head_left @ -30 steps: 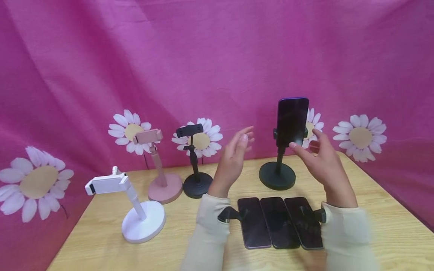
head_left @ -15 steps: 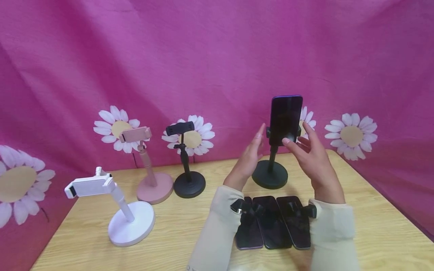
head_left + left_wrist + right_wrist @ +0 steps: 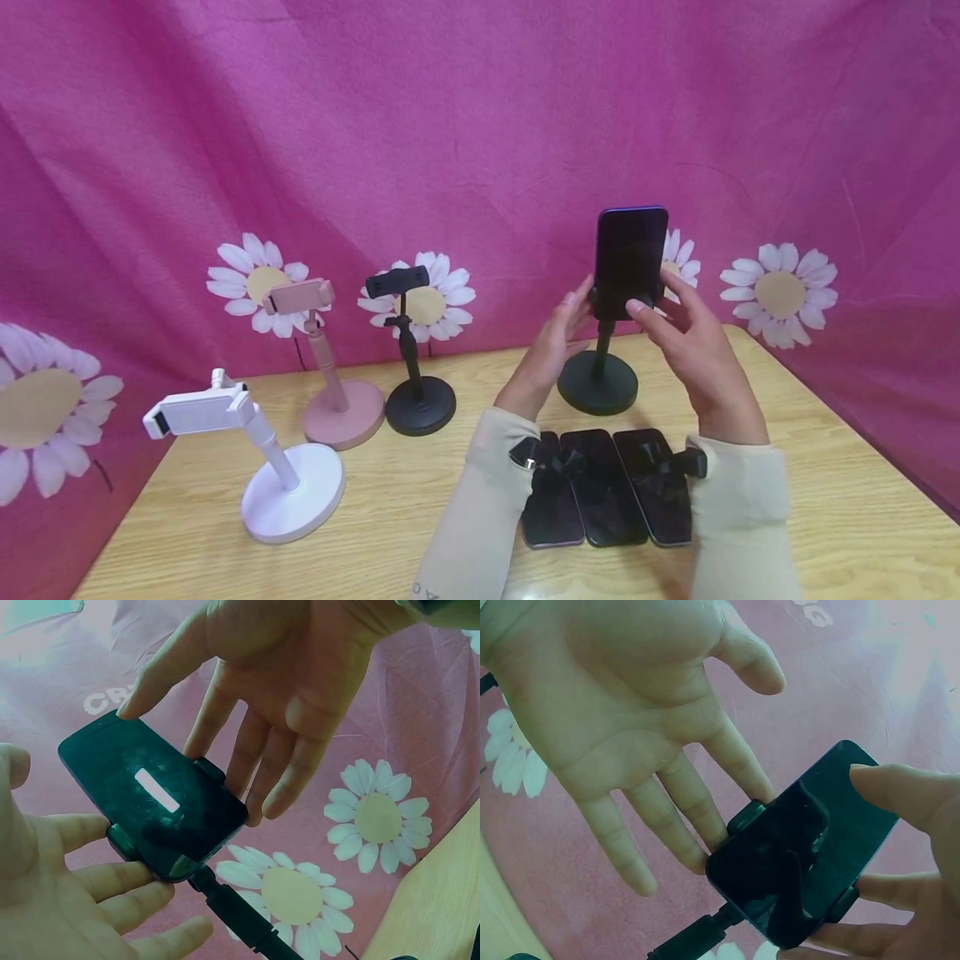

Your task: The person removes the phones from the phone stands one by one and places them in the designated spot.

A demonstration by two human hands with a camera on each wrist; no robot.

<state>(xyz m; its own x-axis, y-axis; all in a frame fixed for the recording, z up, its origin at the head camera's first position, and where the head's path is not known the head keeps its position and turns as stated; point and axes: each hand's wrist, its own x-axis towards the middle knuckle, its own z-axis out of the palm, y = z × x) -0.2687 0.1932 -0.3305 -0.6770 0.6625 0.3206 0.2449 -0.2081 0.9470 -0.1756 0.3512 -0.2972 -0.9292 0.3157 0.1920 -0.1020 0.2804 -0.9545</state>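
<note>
A dark smartphone [image 3: 632,250] with a blue-purple edge stands upright in the clamp of a black round-based phone stand [image 3: 598,382]. My left hand [image 3: 549,350] is at its left side, the fairly straight fingers [image 3: 120,881] reaching the clamp's end and the phone's edge. On the opposite side is my right hand [image 3: 697,354]. Its thumb lies over the lower part of the screen, while the other fingers [image 3: 247,750] extend loosely along the far clamp end [image 3: 210,771]. In the right wrist view, the left palm [image 3: 622,712] faces the camera with spread fingers.
Three dark phones [image 3: 603,492] lie side by side under my forearms on the wooden table [image 3: 405,517]. Unloaded stands are on the left: one white [image 3: 292,492], one pink [image 3: 345,412], another black [image 3: 420,404]. Behind hangs a magenta cloth [image 3: 480,125] with daisies.
My left hand has moved right, from apart to the phone's left side. The right hand's fingers have come in to the right side. The head view has shifted slightly right.
</note>
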